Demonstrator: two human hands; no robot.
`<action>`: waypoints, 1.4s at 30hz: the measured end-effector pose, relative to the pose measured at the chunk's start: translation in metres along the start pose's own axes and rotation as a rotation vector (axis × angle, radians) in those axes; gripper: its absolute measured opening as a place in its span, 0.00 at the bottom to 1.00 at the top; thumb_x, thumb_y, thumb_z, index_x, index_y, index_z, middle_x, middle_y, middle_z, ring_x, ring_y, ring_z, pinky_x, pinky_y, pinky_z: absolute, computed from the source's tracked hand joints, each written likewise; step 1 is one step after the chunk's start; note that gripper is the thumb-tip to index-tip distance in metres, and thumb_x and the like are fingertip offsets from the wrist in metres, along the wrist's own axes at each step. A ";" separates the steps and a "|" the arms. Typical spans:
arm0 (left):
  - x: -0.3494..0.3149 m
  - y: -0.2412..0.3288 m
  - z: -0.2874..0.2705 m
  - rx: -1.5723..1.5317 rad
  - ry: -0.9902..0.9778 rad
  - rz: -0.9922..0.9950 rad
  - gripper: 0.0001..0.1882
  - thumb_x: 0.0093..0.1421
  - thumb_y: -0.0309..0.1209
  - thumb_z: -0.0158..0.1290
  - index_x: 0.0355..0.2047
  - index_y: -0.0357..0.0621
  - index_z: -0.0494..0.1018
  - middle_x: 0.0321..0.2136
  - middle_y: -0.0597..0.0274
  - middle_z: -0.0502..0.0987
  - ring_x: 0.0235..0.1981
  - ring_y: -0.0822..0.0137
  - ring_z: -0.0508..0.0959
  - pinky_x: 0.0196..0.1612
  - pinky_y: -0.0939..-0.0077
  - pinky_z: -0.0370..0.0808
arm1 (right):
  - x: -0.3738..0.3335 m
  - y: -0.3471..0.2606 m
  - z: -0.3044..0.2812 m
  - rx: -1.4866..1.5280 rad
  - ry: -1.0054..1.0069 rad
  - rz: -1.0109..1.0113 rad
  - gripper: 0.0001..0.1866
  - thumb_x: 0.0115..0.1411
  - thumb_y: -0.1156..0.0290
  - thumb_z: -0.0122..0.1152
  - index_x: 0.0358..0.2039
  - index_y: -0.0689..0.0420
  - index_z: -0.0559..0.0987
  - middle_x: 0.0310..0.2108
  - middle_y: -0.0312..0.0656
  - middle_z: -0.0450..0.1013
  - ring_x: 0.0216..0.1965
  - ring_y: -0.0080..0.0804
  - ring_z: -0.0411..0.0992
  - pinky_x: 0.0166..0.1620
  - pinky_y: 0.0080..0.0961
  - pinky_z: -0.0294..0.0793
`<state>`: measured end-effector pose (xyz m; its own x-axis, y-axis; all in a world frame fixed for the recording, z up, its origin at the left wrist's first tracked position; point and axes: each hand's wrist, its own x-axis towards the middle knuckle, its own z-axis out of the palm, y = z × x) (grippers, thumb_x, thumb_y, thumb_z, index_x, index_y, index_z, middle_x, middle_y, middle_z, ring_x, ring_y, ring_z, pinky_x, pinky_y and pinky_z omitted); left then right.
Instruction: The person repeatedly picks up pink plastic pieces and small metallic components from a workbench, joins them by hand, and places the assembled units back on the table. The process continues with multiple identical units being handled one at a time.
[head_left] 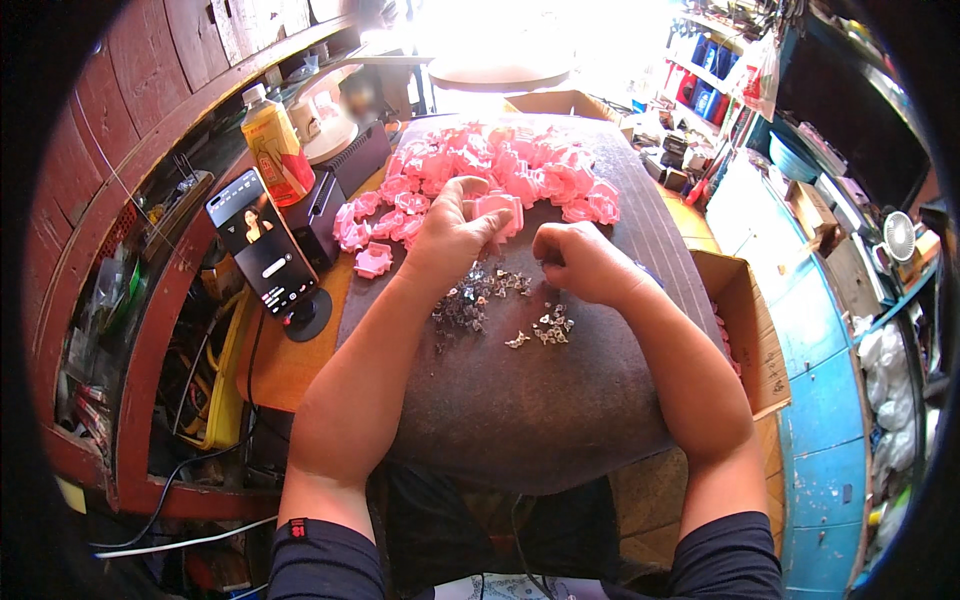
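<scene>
My left hand (458,232) is closed on a pink plastic piece (497,212), held up over the near edge of a large heap of similar pink pieces (470,150). To its right, my right hand (585,262) is curled, thumb and fingers pressed together; anything in the pinch is too small or hidden to name. Below the hands, small shiny metal parts (462,305) lie in a loose pile on the dark board (530,410). A smaller cluster of these metal parts (552,325) sits nearer to me, below my right hand.
On the left, a phone (262,240) stands lit on a round stand, beside a drink bottle (276,145) and a dark box (318,215). An open cardboard box (750,320) holding pink pieces is at the board's right. A blue cabinet (820,400) stands farther right.
</scene>
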<state>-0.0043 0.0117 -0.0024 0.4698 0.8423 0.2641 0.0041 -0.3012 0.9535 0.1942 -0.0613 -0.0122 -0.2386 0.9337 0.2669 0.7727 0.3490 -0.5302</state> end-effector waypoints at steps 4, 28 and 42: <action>0.007 -0.009 -0.002 -0.024 0.027 0.033 0.15 0.65 0.31 0.54 0.49 0.37 0.70 0.30 0.66 0.76 0.27 0.79 0.73 0.28 0.83 0.71 | 0.003 0.010 0.005 0.102 0.068 0.001 0.16 0.48 0.85 0.57 0.39 0.60 0.77 0.26 0.40 0.75 0.30 0.25 0.73 0.37 0.25 0.74; -0.008 -0.007 0.004 0.719 -0.238 0.507 0.11 0.58 0.33 0.55 0.36 0.39 0.79 0.27 0.49 0.79 0.31 0.52 0.79 0.36 0.63 0.74 | 0.003 0.000 0.003 0.276 0.152 0.027 0.06 0.58 0.83 0.59 0.36 0.63 0.79 0.26 0.36 0.75 0.28 0.20 0.74 0.33 0.19 0.75; -0.002 -0.016 0.006 0.356 -0.129 0.368 0.14 0.63 0.29 0.49 0.44 0.34 0.77 0.27 0.61 0.79 0.30 0.69 0.78 0.35 0.73 0.74 | 0.004 -0.002 -0.008 0.726 0.222 0.147 0.04 0.59 0.77 0.62 0.32 0.64 0.81 0.23 0.37 0.76 0.24 0.20 0.74 0.27 0.20 0.75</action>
<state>-0.0003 0.0120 -0.0190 0.6015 0.5973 0.5304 0.1072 -0.7184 0.6874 0.1968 -0.0591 -0.0039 0.0192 0.9633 0.2678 0.1898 0.2595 -0.9469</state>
